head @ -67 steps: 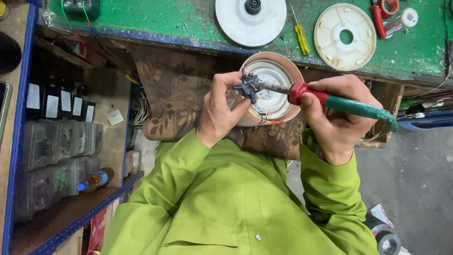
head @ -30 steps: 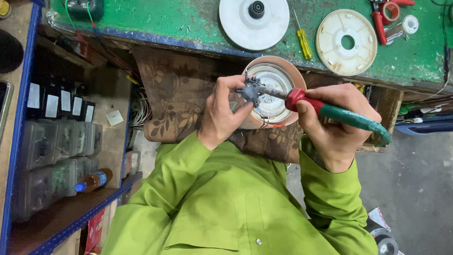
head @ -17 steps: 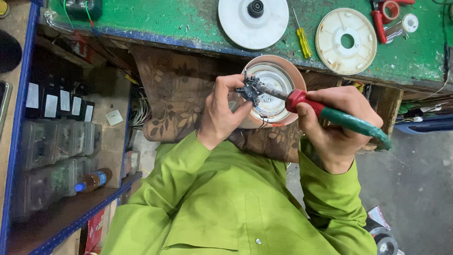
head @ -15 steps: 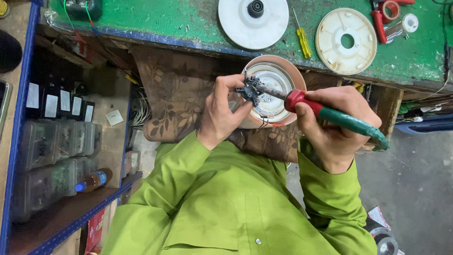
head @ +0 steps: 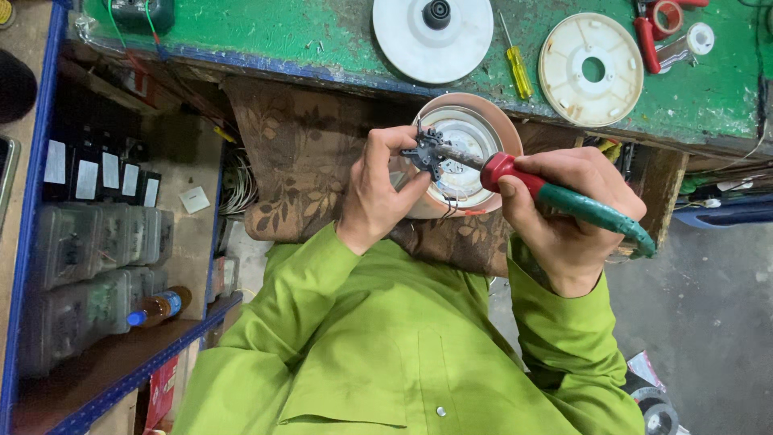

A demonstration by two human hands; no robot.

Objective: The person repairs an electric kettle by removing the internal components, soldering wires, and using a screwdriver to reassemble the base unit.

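Note:
My left hand (head: 385, 189) pinches a small dark round part (head: 424, 151) with thin wires hanging from it, held over a round copper-rimmed lamp housing (head: 463, 133) that rests on my lap against a brown patterned cloth (head: 302, 153). My right hand (head: 568, 213) grips a soldering iron (head: 564, 197) with a red collar and green handle. Its metal tip touches the dark part. Both arms wear bright green sleeves.
The green workbench (head: 282, 28) above holds a white round cover (head: 433, 36), a yellow screwdriver (head: 519, 68), a cream ring plate (head: 590, 68), red-handled pliers (head: 644, 36) and a solder spool (head: 699, 38). Blue-edged shelves (head: 121, 362) at the left carry plastic boxes and a bottle (head: 157, 308).
The soldering iron's tip has stayed on the dark part; my right hand has tilted the handle slightly and both hands shifted a little. Nothing was picked up or let go.

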